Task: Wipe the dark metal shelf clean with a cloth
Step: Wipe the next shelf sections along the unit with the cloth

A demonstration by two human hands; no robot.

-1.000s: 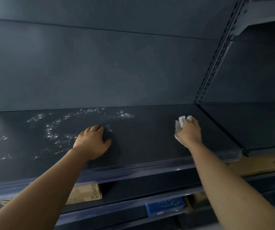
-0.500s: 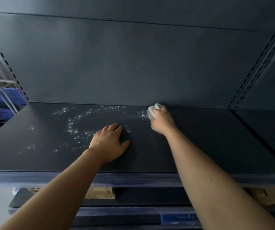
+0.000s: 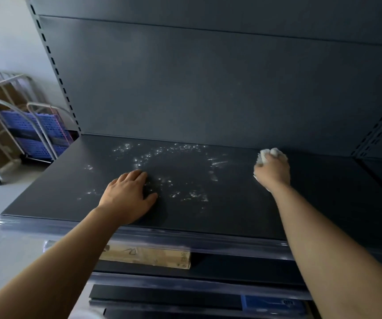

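Right hand [image 3: 273,170], gripping cloth [image 3: 268,154], had swung back right; left hand [image 3: 129,196] flat, open; shelf [image 3: 231,215] droplets [image 3: 162,155] remained unwiped.

The scene is dim overall, with daylight entering from the left, where the pale floor [image 3: 5,203] and wall look washed out. The dark shelf [image 3: 231,215] catches that light in small glinting specks and streaks near its middle. The left hand [image 3: 127,196] casts a soft shadow to its right. Wide-angle bending curves the upright post [image 3: 54,72] and the edges; the forearms nearest the camera are slightly soft.
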